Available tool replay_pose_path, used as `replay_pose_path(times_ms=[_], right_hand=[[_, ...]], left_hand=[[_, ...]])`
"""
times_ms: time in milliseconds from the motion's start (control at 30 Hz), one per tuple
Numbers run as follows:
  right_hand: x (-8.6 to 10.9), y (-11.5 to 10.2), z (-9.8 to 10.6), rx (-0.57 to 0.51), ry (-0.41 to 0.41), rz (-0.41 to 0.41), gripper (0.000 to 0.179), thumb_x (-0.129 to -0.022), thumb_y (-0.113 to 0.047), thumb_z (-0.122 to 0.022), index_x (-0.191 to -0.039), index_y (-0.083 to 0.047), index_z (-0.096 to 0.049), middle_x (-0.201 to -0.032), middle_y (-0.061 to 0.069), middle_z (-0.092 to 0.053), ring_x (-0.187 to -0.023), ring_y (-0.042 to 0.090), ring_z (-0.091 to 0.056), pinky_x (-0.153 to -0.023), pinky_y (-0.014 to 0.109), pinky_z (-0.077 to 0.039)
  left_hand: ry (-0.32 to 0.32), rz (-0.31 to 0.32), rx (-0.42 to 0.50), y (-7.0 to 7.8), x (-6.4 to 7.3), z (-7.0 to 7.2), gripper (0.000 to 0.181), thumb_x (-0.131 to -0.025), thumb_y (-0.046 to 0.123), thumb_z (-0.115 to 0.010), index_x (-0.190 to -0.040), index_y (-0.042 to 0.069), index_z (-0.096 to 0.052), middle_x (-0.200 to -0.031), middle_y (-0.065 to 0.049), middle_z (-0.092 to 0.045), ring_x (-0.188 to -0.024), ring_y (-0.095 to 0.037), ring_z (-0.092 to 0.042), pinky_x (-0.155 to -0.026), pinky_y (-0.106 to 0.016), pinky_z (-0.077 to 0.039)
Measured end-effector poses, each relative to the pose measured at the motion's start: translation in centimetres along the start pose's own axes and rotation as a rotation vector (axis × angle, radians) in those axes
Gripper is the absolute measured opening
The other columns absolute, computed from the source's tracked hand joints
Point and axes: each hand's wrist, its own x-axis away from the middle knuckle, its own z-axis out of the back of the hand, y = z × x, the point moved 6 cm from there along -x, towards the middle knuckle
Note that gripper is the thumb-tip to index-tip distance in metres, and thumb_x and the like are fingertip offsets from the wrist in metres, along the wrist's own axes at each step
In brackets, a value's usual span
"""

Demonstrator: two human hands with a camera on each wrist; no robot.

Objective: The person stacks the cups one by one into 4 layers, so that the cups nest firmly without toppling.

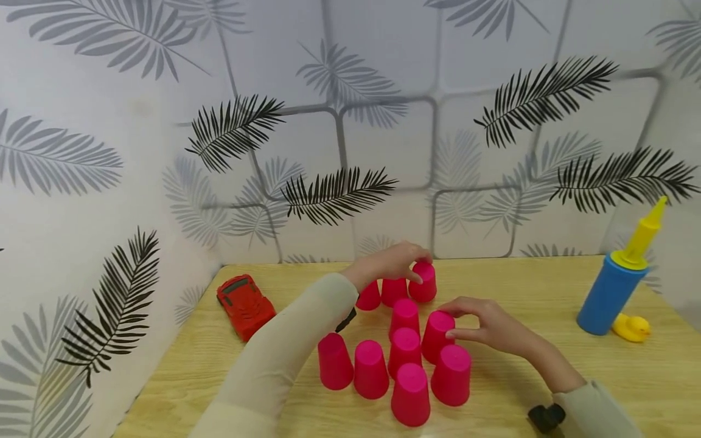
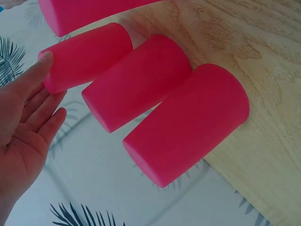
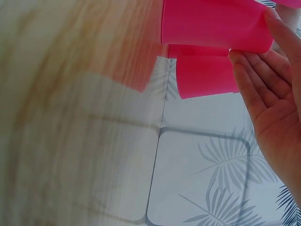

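Wood table (image 1: 191,365) | left hand (image 1: 390,265) pinches back cup (image 1: 424,291) by its top | right hand (image 1: 490,325) pinches nearer cup (image 1: 434,338) likewise | both upright, long axes below grips

Left grip (image 1: 390,264) beyond right grip (image 1: 494,325)

Pale sleeves (image 1: 290,344) and black wrist devices (image 1: 546,418) are worn.

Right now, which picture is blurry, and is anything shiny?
In the right wrist view, the wooden tabletop looks smeared and shiny, with a soft pinkish reflection beside the upside-down pink cup; in the left wrist view, the wood's grain is clearer; in the head view, the red toy car looks fairly crisp.
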Motion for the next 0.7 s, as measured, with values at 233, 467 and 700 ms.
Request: replay_pose_path(times_ms=[233,467,700], right_hand=[[-0.2,-0.1,-0.2,-0.019,-0.020,-0.013,0.040,-0.084,-0.029,-0.076,-0.119,-0.011,-0.066,-0.109,0.003,-0.073,-0.094,0.012,-0.069,-0.081,0.037,-0.061],[-0.1,-0.1,0.0,-0.006,-0.001,-0.009,0.040,-0.082,-0.026,-0.078,-0.118,-0.011,-0.067,-0.108,0.002,-0.073,-0.093,0.009,-0.069,-0.080,0.037,-0.061],[-0.1,-0.1,0.0,0.005,0.010,0.003,0.039,-0.082,-0.022,-0.078,-0.117,-0.010,-0.068,-0.107,0.002,-0.073,-0.092,0.008,-0.068,-0.079,0.034,-0.061]], left_hand=[[-0.011,-0.016,-0.041,-0.5,-0.1,-0.8,0.044,-0.089,0.019,-0.072,-0.127,0.001,-0.060,-0.127,-0.013,-0.065,-0.118,-0.022,-0.062,-0.106,-0.029,-0.048],[-0.010,-0.004,-0.106,-0.7,-0.4,-1.2,0.042,-0.092,0.020,-0.068,-0.129,0.002,-0.060,-0.128,-0.011,-0.066,-0.119,-0.022,-0.061,-0.108,-0.030,-0.046],[-0.051,0.045,-0.160,-0.6,-0.8,-1.4,0.040,-0.096,0.019,-0.063,-0.133,0.005,-0.059,-0.131,-0.008,-0.065,-0.121,-0.020,-0.061,-0.108,-0.027,-0.047]])
